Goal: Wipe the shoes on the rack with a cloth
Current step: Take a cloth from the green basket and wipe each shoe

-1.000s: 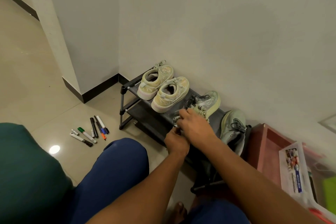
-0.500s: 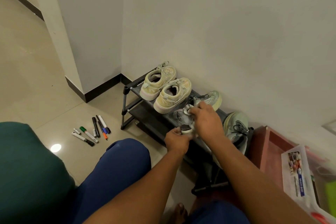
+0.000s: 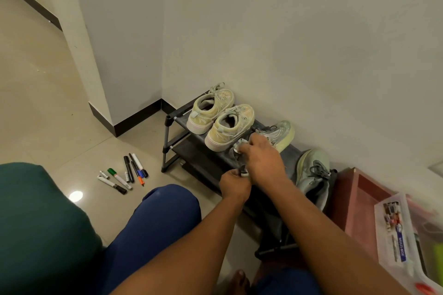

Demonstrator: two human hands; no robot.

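Note:
A dark two-tier shoe rack (image 3: 172, 118) stands against the wall. On its top shelf sits a pair of yellowish sneakers (image 3: 230, 127). Beside them lies a grey-green sneaker (image 3: 281, 133) with its toe toward the wall. My left hand (image 3: 233, 184) grips its heel end. My right hand (image 3: 263, 161) lies over its middle and holds a small pale cloth (image 3: 239, 145) against it, hiding most of the upper. A second grey-green sneaker (image 3: 311, 175) leans at the rack's right end.
Several marker pens (image 3: 124, 175) lie on the tiled floor left of the rack. A reddish box (image 3: 359, 199) and a clear plastic container (image 3: 402, 235) stand to the right. My blue-trousered knee (image 3: 155, 223) is in front of the rack.
My right hand slid along the grey-green sneaker from near its toe side toward the middle, and the pale cloth came into sight at my fingertips. My left hand kept its grip at the heel.

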